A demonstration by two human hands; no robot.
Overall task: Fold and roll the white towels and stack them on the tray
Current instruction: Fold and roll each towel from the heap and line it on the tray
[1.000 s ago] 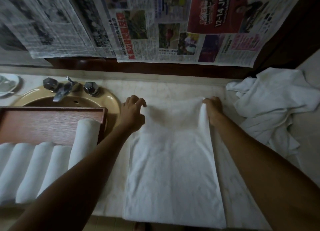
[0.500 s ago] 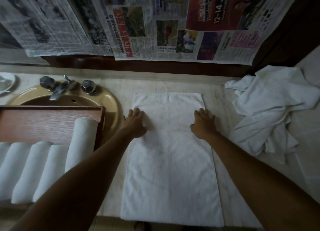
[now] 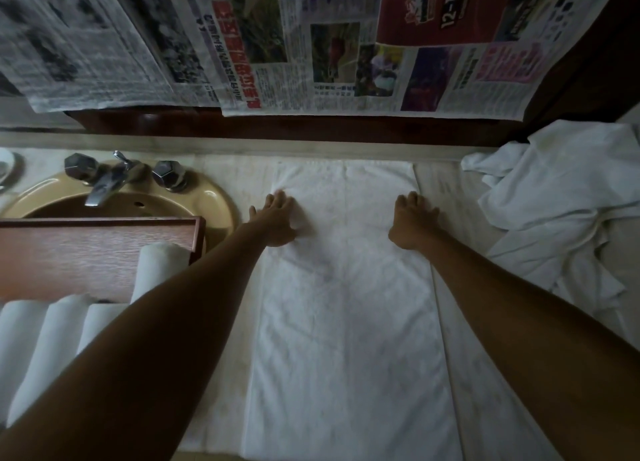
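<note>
At about eight o'clock in the view, four rolled towels (image 3: 38,349) lie side by side on a wooden tray (image 3: 86,252), the rightmost roll partly hidden behind the left forearm. The tray sits over the near part of a tan sink (image 3: 214,201), whose metal faucet (image 3: 104,180) stands at ten o'clock. The left hand (image 3: 277,223) rests flat, fingers straight and relaxed, on the left edge of the folded towel (image 3: 346,322), grasping nothing. That towel lies spread as a long white rectangle on the pale counter (image 3: 485,374), running from the back wall at twelve o'clock down to the near edge at six o'clock. The right hand (image 3: 412,223) presses flat near the towel's right edge, fingers extended, also grasping nothing. At three o'clock a crumpled pile of white towels (image 3: 561,218) lies on the counter, well apart from the folded one. Sheets of newspaper (image 3: 311,45) hang across the wall at twelve o'clock.
</note>
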